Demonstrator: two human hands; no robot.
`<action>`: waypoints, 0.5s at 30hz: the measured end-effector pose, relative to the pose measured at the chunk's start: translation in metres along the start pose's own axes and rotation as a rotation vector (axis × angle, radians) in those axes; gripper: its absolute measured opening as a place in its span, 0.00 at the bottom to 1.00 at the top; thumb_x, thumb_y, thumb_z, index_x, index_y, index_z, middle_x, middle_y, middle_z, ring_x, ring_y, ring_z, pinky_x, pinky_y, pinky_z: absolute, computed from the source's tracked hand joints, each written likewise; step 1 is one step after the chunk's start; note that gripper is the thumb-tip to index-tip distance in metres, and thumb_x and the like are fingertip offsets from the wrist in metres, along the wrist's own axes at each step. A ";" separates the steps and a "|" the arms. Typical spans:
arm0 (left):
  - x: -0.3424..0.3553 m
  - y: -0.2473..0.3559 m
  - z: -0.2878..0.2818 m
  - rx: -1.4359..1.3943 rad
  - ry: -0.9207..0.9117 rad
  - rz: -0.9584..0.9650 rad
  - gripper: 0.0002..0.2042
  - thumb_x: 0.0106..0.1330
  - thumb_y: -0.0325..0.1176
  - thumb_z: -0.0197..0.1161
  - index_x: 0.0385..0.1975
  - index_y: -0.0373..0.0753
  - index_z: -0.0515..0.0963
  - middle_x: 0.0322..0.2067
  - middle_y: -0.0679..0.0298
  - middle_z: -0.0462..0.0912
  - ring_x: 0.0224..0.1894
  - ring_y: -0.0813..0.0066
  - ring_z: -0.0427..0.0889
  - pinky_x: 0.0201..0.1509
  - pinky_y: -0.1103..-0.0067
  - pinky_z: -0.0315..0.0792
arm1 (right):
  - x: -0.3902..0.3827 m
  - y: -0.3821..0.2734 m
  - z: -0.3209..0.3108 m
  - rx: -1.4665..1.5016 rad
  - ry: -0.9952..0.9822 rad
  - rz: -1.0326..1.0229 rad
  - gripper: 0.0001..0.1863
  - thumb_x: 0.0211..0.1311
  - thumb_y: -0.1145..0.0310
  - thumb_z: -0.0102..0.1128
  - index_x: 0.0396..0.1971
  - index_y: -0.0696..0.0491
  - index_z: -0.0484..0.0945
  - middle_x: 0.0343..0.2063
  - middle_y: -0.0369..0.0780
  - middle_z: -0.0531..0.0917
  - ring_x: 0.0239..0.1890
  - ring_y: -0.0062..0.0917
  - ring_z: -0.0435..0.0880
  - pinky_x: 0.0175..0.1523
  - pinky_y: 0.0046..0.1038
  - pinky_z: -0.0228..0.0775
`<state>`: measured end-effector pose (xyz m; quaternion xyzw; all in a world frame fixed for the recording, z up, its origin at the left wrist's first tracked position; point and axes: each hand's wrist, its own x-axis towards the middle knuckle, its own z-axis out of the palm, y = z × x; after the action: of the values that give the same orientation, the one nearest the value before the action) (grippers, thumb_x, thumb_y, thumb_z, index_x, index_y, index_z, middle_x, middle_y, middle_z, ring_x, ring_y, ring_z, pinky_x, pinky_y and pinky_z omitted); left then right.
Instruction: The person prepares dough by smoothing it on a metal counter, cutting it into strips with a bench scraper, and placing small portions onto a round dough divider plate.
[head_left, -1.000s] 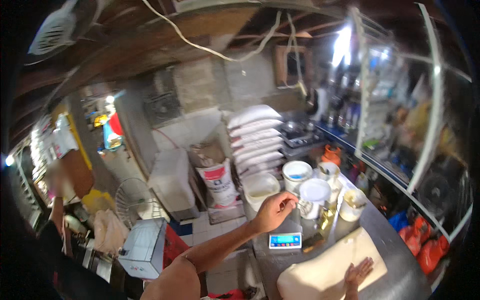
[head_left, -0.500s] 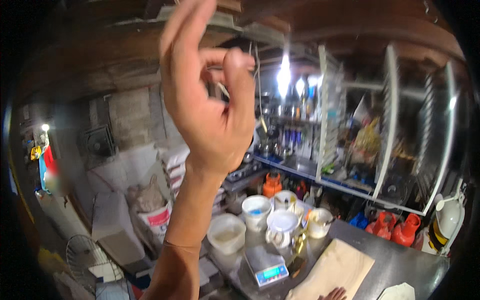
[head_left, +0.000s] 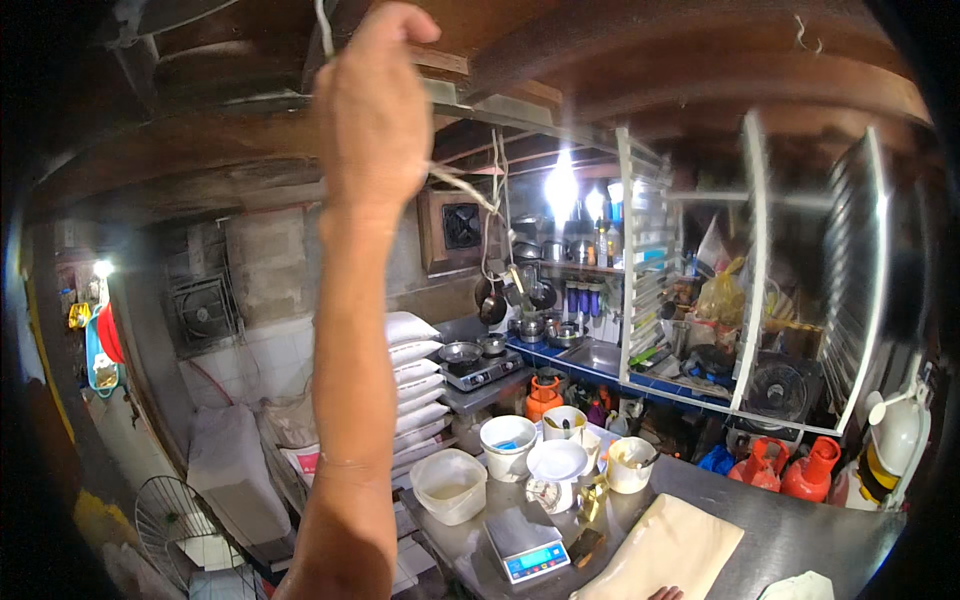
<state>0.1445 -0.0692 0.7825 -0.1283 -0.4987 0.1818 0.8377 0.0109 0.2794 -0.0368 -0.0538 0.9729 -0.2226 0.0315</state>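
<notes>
Cream-coloured slab [head_left: 662, 548], apparently dough, lying flat on the dark metal bench [head_left: 800, 528] at the lower right of the view. Its long axis runs obliquely, from the lower edge of the picture up and to the right, with the narrow far end facing the back of the bench. Judging by its smooth surface and rounded edges, it should be soft, pliant and fairly heavy, apt to stretch or sag if lifted by one corner; support is best given from beneath both long sides, with flat palms. Of the two hands, the right hand [head_left: 666, 594] shows only its fingers, spread lightly on the slab (the palm lies outside the frame). The left hand [head_left: 375, 110] is raised high near a white cord [head_left: 325, 28], fingers bent; whether it grips anything cannot be told, since the palm is hidden. Left of the slab: a dark brown tool [head_left: 587, 547], then a digital scale [head_left: 530, 550]
</notes>
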 end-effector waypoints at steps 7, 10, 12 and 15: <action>-0.020 0.049 -0.010 -0.407 0.142 -0.342 0.21 0.83 0.39 0.54 0.65 0.29 0.74 0.57 0.56 0.88 0.32 0.75 0.89 0.35 0.80 0.74 | 0.026 0.046 0.117 -0.596 0.492 -0.068 0.53 0.71 0.41 0.57 0.80 0.66 0.52 0.82 0.60 0.52 0.84 0.61 0.43 0.81 0.71 0.28; -0.143 0.106 -0.026 -0.508 0.081 -0.257 0.19 0.81 0.34 0.56 0.64 0.28 0.71 0.54 0.52 0.88 0.36 0.76 0.87 0.35 0.80 0.73 | -0.059 -0.017 0.117 0.038 -0.099 -0.517 0.49 0.70 0.40 0.56 0.80 0.59 0.58 0.81 0.60 0.53 0.83 0.61 0.48 0.81 0.72 0.34; -0.216 0.118 -0.050 -0.664 -0.330 0.010 0.13 0.75 0.28 0.61 0.56 0.31 0.78 0.46 0.53 0.87 0.35 0.69 0.86 0.36 0.77 0.77 | -0.070 -0.060 0.062 -0.285 -0.161 -0.954 0.47 0.71 0.38 0.54 0.82 0.51 0.57 0.82 0.53 0.54 0.83 0.61 0.47 0.79 0.73 0.40; -0.306 0.197 -0.032 -1.046 -0.617 0.004 0.10 0.72 0.24 0.63 0.49 0.34 0.82 0.42 0.53 0.86 0.36 0.63 0.86 0.37 0.75 0.79 | 0.014 0.061 0.060 -0.197 -0.075 -0.740 0.46 0.72 0.40 0.57 0.83 0.44 0.56 0.83 0.48 0.56 0.85 0.48 0.51 0.84 0.60 0.37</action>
<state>0.0046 -0.0253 0.4484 -0.4653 -0.7415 -0.0570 0.4800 -0.0038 0.3062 -0.1173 -0.4121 0.9027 -0.1222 -0.0208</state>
